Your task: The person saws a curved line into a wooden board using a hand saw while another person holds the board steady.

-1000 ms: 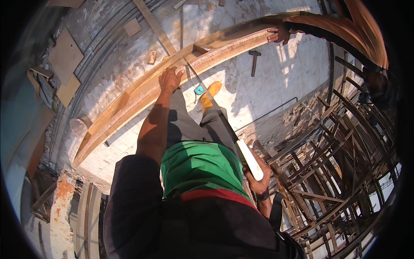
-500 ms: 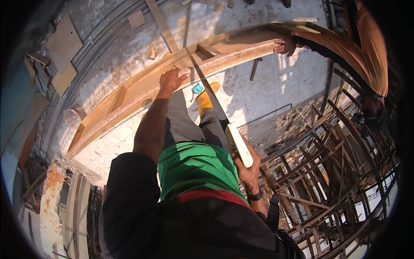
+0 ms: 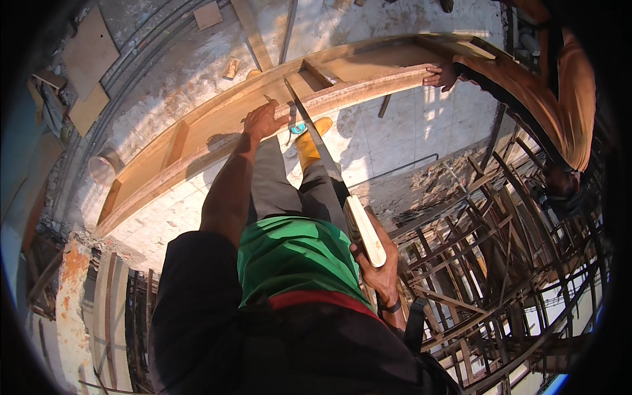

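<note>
Closest to me, my right hand point(image 3: 380, 275) is clenched on the pale handle of a handsaw point(image 3: 364, 230). Its blade runs forward past my yellow boot point(image 3: 307, 146) to the curved wooden frame point(image 3: 197, 141) lying on the tiled floor point(image 3: 408, 131). Over the last second the saw has slid slightly forward, so the stroke is under way. My left hand point(image 3: 263, 120) has stayed pressed flat on the frame's rail. Farther along, another person's hand point(image 3: 440, 76) grips the same rail. I see no labels, only plain brown board pieces point(image 3: 89, 49) at far left.
</note>
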A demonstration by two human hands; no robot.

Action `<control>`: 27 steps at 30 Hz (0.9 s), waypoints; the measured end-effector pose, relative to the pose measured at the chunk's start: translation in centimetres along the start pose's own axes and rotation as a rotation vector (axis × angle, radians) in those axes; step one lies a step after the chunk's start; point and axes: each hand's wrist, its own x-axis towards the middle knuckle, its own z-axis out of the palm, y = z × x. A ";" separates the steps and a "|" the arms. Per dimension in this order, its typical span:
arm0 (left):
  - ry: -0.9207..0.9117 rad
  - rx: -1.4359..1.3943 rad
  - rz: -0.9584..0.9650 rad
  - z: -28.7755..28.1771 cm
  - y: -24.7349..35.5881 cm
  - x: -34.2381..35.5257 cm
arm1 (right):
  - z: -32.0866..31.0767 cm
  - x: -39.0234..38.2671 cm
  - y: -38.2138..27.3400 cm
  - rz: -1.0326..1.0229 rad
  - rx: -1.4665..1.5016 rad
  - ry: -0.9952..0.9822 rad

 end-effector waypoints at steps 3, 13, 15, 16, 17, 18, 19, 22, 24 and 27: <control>-0.021 0.041 0.011 -0.3 -0.1 0.2 | -0.8 0.1 -2.0 -0.034 -0.057 -0.137; -0.071 0.052 -0.019 -0.3 -0.6 0.4 | -1.1 -3.9 -5.6 0.099 -0.224 -0.064; -0.075 0.042 -0.011 -1.2 1.0 -0.4 | -1.4 -2.9 -7.2 0.157 -0.112 -0.080; -0.088 0.041 -0.014 -1.7 1.6 -1.0 | -1.1 -1.8 -7.7 0.233 -0.131 -0.113; -0.126 0.025 -0.043 -2.6 2.3 -1.4 | -0.7 -0.9 -8.5 0.311 -0.149 -0.144; -0.148 0.014 -0.069 -3.7 2.6 -0.7 | -0.4 0.0 -9.2 0.335 -0.154 -0.150; -0.141 0.013 -0.068 -4.4 2.6 -0.1 | -0.4 -0.5 -10.2 0.248 -0.189 -0.106; -0.197 0.032 -0.093 -3.0 1.3 -0.6 | -2.1 -4.2 -10.2 0.309 -0.086 -0.122; -0.146 0.006 -0.058 -1.8 0.2 -0.6 | -2.2 -3.5 -8.6 0.155 -0.165 -0.224; -0.135 0.018 -0.035 -2.6 1.5 0.0 | 0.4 -2.3 -7.9 0.104 -0.154 -0.133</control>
